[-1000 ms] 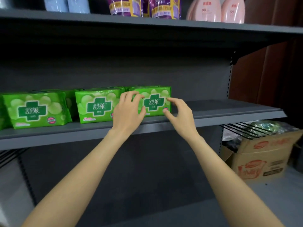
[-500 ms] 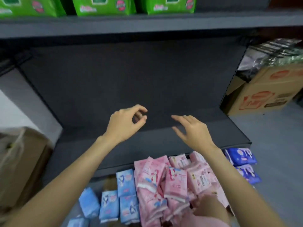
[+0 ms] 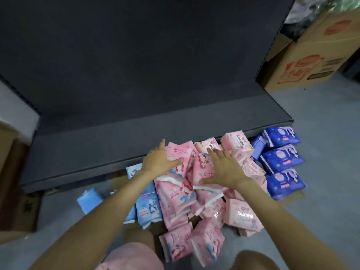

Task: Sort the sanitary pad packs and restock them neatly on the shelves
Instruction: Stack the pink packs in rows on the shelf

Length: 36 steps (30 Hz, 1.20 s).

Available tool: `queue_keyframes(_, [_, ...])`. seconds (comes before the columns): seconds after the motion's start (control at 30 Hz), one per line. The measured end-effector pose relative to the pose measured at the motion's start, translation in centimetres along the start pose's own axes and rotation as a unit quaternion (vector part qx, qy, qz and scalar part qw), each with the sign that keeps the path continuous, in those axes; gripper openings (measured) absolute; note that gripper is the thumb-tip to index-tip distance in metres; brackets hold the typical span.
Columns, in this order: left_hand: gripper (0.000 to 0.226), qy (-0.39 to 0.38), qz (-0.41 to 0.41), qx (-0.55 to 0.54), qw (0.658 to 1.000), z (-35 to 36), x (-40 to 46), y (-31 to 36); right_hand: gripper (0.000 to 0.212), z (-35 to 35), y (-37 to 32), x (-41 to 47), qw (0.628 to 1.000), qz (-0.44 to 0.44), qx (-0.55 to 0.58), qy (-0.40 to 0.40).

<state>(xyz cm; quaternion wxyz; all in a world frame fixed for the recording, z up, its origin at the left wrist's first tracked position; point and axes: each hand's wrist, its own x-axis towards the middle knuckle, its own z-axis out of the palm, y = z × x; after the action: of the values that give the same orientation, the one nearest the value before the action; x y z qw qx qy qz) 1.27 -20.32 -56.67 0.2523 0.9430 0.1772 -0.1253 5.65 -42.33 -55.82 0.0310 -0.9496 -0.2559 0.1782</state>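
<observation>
**Head view: both hands down on the pink packs**

Head camera looks down on a loose heap of pink packs [image 3: 194,193] lying on the floor against the front edge of the bare bottom shelf [image 3: 93,152]. The left hand [image 3: 158,162] rests flat on one pack, fingers spread. The right hand [image 3: 224,170] lies spread on the pack beside it; neither grips anything yet. These packs look light, soft and squashy, with slick film wrappers, so a hold across the two long edges should serve better than a pinch at a corner. Light blue packs [image 3: 148,209] lie left of the heap, dark blue packs [image 3: 282,158] stacked to its right. A cardboard box [image 3: 311,59] stands beyond the shelf end.
</observation>
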Motion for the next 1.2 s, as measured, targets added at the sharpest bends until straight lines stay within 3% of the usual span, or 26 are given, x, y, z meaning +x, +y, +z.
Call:
queue_keyframes(0.2, [0.096,-0.044,-0.015,-0.068,0.997,3.4,0.3,-0.8,0.111,2.4,-0.7,-1.4,0.995,0.059,0.042,0.070])
queue_keyframes(0.47, [0.093,-0.028,0.017,-0.083,0.996,5.0,1.2,-1.3,0.105,3.3,-2.5,-1.6,0.992,0.102,0.039,0.066])
queue_keyframes(0.63, [0.094,-0.010,0.027,-0.091,0.995,5.5,0.7,-1.7,0.114,3.3,-3.5,-1.6,0.973,0.157,0.156,0.062])
queue_keyframes(0.77, [0.093,-0.010,0.028,-0.088,0.996,5.9,0.7,-2.0,0.127,4.9,-3.0,-1.4,0.931,0.186,0.299,0.093])
queue_keyframes(0.9, [0.095,0.010,0.033,-0.104,0.994,6.4,1.2,-2.3,0.117,5.4,-0.8,-0.3,0.935,0.142,0.309,0.099])
queue_keyframes(1.07, [0.104,-0.001,0.009,-0.126,0.992,6.4,0.9,-2.4,0.119,6.9,1.2,0.0,0.923,0.065,0.373,0.074])
queue_keyframes(1.2, [0.109,-0.038,-0.044,-0.112,0.992,5.5,0.6,-1.1,0.116,6.0,3.0,0.6,0.921,0.030,0.389,-0.002])
